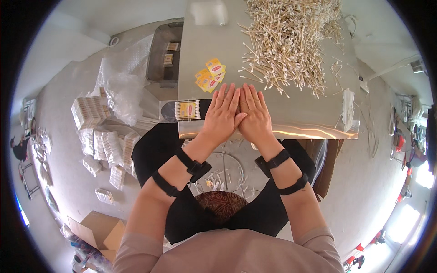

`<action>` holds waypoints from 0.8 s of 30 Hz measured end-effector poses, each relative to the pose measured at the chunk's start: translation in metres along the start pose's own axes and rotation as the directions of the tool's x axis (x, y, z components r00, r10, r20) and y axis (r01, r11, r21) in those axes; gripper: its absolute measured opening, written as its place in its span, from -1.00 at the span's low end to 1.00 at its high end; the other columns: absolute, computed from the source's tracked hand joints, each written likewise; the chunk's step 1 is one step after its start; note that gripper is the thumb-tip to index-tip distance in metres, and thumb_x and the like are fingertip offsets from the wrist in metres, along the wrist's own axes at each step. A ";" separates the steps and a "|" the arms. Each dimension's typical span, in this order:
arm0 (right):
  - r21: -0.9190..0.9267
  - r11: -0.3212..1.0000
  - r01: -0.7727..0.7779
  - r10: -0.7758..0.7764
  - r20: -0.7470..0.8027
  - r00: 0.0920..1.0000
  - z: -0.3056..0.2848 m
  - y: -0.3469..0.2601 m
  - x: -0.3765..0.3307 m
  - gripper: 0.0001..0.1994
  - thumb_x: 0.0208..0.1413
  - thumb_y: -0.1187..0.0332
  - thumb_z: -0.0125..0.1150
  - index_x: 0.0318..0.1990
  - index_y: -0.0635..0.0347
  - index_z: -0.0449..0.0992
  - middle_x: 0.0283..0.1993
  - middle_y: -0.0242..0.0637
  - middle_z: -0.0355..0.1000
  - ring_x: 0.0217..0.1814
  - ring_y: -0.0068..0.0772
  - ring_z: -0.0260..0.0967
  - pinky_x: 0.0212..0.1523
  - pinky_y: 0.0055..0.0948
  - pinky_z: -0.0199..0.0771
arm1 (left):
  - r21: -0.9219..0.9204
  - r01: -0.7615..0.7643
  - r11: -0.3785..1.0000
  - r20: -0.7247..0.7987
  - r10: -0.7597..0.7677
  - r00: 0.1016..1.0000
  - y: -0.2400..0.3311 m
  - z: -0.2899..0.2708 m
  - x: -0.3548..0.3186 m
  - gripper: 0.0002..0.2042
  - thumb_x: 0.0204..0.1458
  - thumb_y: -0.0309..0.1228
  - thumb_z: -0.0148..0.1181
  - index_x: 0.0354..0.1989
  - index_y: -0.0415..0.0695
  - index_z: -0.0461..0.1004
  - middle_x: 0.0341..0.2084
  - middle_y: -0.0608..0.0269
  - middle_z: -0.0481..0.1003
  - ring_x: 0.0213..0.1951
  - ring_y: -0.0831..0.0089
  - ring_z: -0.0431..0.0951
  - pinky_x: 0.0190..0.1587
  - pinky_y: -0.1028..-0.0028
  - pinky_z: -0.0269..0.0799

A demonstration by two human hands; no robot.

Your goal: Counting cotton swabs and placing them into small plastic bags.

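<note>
Both my hands lie flat, side by side, at the near edge of the metal table (300, 111). My left hand (222, 109) has its fingers stretched forward and its thumb touching my right hand (254, 109), whose fingers also point away from me. Neither holds anything. Left of my left hand, a pack of cotton swabs (187, 110) with a yellow label rests on a dark strip. Just beyond my left fingertips lie several yellow cards (211, 75), fanned and overlapping. A large heap of loose cotton swabs (291, 45) spreads over the far right of the table.
A grey bin (162, 54) with a few small packs stands left of the table. Stacked swab packs (107, 145) and clear plastic wrap (123, 91) lie farther left. An open cardboard box (102, 232) sits at lower left. White bags (348, 109) lie at the table's right edge.
</note>
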State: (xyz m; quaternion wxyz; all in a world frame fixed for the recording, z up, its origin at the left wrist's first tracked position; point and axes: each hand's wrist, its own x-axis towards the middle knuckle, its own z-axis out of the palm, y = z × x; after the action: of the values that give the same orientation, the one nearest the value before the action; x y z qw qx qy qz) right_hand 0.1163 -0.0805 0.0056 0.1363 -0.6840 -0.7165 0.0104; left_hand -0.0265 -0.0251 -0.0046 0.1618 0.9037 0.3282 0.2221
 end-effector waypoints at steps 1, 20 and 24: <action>0.010 1.000 -0.009 0.009 -0.006 1.000 0.002 0.000 0.000 -0.42 0.24 0.25 -0.06 0.39 0.31 0.24 0.50 -0.04 0.11 0.59 -0.08 -0.05 0.54 -0.07 -0.09 | 0.012 0.031 0.999 0.018 -0.031 0.999 0.001 0.001 0.000 -0.36 0.31 -0.08 -0.04 0.43 -0.25 0.10 0.43 -0.07 0.10 0.46 -0.05 0.04 0.46 0.06 -0.07; -0.034 0.996 -0.083 0.084 0.038 0.996 -0.006 -0.017 -0.007 -0.45 0.33 0.20 -0.07 0.42 0.22 0.20 0.51 -0.20 0.10 0.58 -0.18 -0.05 0.54 -0.08 -0.12 | 0.089 0.253 0.963 -0.033 -0.251 0.968 -0.054 -0.052 -0.049 -0.39 0.35 -0.05 -0.18 0.47 -0.14 0.08 0.48 0.01 0.00 0.50 0.12 -0.05 0.49 0.06 -0.18; -0.030 0.999 -0.041 0.042 0.030 0.999 -0.002 -0.027 -0.006 -0.46 0.35 0.21 -0.10 0.42 0.21 0.20 0.51 -0.22 0.11 0.58 -0.22 -0.03 0.56 -0.10 -0.14 | 0.228 0.334 0.914 -0.014 -0.340 0.940 -0.076 -0.062 -0.061 -0.44 0.38 -0.12 -0.21 0.48 -0.12 0.07 0.50 0.02 -0.04 0.50 0.09 -0.05 0.49 0.07 -0.18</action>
State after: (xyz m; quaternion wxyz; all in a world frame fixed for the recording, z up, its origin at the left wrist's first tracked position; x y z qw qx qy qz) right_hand 0.0903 -0.0883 0.0117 0.1151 -0.7006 -0.7041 0.0131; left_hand -0.1398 -0.0008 -0.0036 0.0975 0.8490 0.5001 0.1402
